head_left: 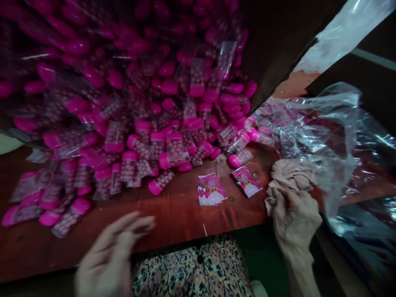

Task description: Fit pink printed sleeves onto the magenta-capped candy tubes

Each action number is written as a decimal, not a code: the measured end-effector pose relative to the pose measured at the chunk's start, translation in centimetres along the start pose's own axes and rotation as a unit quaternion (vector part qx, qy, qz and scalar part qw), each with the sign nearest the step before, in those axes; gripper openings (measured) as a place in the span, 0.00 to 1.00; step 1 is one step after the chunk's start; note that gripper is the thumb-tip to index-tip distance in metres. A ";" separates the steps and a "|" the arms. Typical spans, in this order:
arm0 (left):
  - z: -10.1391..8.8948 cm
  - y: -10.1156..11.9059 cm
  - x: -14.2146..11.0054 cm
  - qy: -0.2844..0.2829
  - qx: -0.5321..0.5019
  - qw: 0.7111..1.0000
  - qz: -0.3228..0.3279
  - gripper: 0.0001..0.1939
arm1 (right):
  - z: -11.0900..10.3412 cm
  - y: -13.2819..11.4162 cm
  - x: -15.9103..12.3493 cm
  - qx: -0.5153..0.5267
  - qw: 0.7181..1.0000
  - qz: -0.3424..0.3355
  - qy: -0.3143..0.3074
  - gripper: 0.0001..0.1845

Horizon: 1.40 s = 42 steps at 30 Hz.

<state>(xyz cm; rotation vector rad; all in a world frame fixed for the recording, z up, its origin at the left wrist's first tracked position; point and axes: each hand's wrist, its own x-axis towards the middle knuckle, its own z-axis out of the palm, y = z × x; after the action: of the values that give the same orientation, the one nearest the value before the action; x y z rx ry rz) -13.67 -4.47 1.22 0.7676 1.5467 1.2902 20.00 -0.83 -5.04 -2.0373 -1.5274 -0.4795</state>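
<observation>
A large heap of clear plastic tubes [139, 136] with bright pink caps covers the left and middle of the reddish wooden table [173, 220]. Each tube holds small pinkish-brown balls. My left hand [114, 251] is blurred at the table's near edge, fingers apart and holding nothing, closest to a loose tube [70, 216]. My right hand [293, 218] is curled into a crumpled beige cloth [287, 177]. Two pink printed paper packets [212, 189] [246, 181] lie on the wood between my hands.
A crumpled clear plastic bag [324, 132] spreads to the right of the heap. A dark brown board [278, 41] rises behind the tubes, with white plastic sheet [340, 37] at the upper right. My floral-patterned clothing [192, 268] shows below the table edge.
</observation>
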 end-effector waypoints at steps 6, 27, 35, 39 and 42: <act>11.3 -1.1 0.0 -0.272 0.258 0.866 0.330 0.14 | 0.7 -1.1 0.7 -0.002 1.000 -0.008 -0.010 0.18; 11.1 -6.1 4.3 -0.246 0.437 0.706 0.501 0.16 | 0.1 -6.4 0.1 -0.003 0.994 0.013 -0.111 0.15; 9.3 -6.3 4.9 -0.204 0.435 0.704 0.523 0.15 | -0.3 -12.7 -2.2 0.090 0.984 0.026 -0.154 0.13; 9.2 -5.4 5.0 -0.173 0.474 0.663 0.553 0.12 | -1.4 -12.5 -2.1 0.193 0.970 0.020 -0.149 0.13; 9.3 -4.8 5.0 -0.173 0.489 0.645 0.561 0.11 | -2.3 -10.3 -1.6 0.238 0.967 0.020 -0.092 0.14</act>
<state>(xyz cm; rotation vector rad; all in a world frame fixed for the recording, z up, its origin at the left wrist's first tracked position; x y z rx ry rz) -6.33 2.25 -4.74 2.8252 1.3103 0.7804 9.78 -1.32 -1.94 -1.7606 -1.5239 0.0967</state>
